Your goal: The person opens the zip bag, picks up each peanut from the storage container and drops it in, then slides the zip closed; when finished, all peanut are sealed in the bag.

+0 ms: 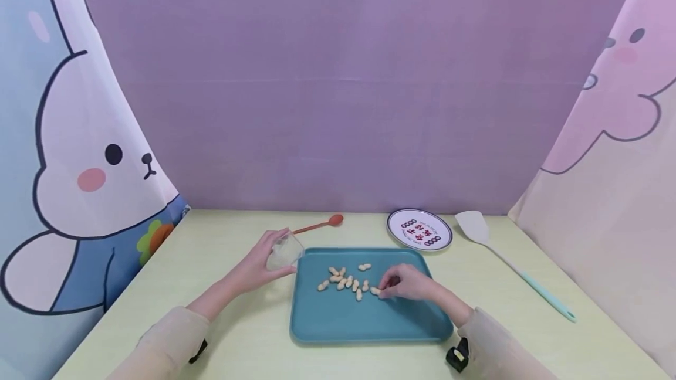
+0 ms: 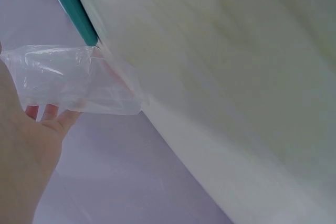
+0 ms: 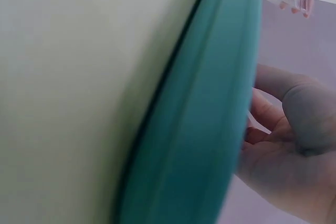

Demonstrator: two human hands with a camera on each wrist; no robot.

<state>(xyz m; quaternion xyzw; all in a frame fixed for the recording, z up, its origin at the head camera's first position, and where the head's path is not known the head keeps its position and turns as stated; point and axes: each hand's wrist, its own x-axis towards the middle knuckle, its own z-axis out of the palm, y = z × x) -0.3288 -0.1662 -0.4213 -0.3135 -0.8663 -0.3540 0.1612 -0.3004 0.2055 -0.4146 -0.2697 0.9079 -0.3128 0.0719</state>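
My left hand (image 1: 264, 261) holds a clear plastic bag (image 1: 286, 252) beside the left edge of a teal tray (image 1: 338, 324). In the left wrist view the bag (image 2: 68, 80) looks see-through, with nothing visible inside, and the fingers curl round it. Over the tray, my right hand (image 1: 409, 282) pinches a peanut (image 1: 375, 291) between thumb and fingertips. Several more unshelled peanuts (image 1: 349, 281) lie loosely grouped on the tray, left of that hand. The right wrist view shows the hand (image 3: 294, 140) behind the tray's rim, which hides its fingertips.
An orange-red spoon (image 1: 335, 220) lies behind the tray at the left. A white plate (image 1: 419, 230) with a dark rim and red print sits behind its right corner. Farther right lies a spatula (image 1: 544, 293) with a mint handle. A purple curtain (image 1: 343, 87) borders the table's back.
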